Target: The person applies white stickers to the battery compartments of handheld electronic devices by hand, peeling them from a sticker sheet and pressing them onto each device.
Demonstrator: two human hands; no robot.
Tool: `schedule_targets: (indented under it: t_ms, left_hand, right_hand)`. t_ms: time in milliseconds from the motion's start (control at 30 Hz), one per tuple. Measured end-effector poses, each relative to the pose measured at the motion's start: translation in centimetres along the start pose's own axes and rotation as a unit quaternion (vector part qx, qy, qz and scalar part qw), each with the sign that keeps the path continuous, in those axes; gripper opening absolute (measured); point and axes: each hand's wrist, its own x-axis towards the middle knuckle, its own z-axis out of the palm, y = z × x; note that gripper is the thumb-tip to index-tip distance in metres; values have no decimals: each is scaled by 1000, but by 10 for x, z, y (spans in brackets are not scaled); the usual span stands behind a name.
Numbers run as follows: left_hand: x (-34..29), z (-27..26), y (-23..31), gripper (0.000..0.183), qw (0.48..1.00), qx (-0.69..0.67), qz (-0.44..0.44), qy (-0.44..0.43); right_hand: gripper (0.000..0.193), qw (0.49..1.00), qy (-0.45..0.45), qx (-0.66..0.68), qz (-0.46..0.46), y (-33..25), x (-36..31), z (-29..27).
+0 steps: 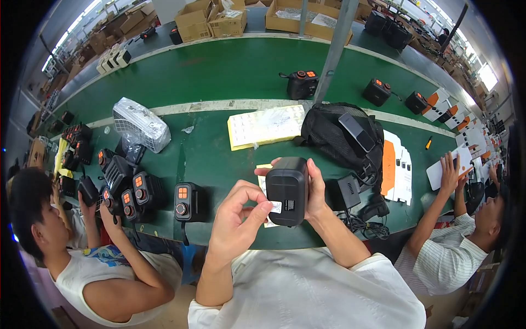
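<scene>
Bench: long green conveyor table (pixel 219 71) runs across the workshop, cardboard cartons stacked at its far edge.
Bag: black mesh bag (pixel 339 131) lies on the green beyond and to the right of my box.
Box: boxy black plastic unit (pixel 287 189), held upright above the near table edge, long axis vertical.
Right hand: my right hand (pixel 316 192) wraps the box from its right side, fingers closed round it.
Left hand: my left hand (pixel 236 216) sits just left of the box, nearer its lower face, thumb and forefinger pinched narrow.
Label: small white sticker (pixel 276 206) in that pinch, touching the box's lower left face.
</scene>
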Motion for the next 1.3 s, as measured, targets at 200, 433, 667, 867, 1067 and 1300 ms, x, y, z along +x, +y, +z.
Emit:
schedule_targets:
  t_ms: [200,433,667,867,1067,1300]
  left_hand:
    - [0,4,-2,6,998,33,12,42]
    - [0,7,-6,8,993,76,40,87]
    - [-1,15,-4,11,983,131,48,121]
    - [20,-11,-12,20,986,-149,-53,47]
    - [45,-44,-34,13,954,-244,66,164]
    - [37,-21,-87,15,926,344,57,144]
  right_hand:
    - [73,1000,7,-20,-12,1,2,3]
    - [72,999,31,-17,-23,2,2,2]
    - [73,996,58,-60,-36,1,2,-2]
    - [64,988,77,-130,18,-24,20,19]
    - [51,956,27,-290,-25,-70,123,18]
    - [61,448,196,-851,-192,-109,294,-19]
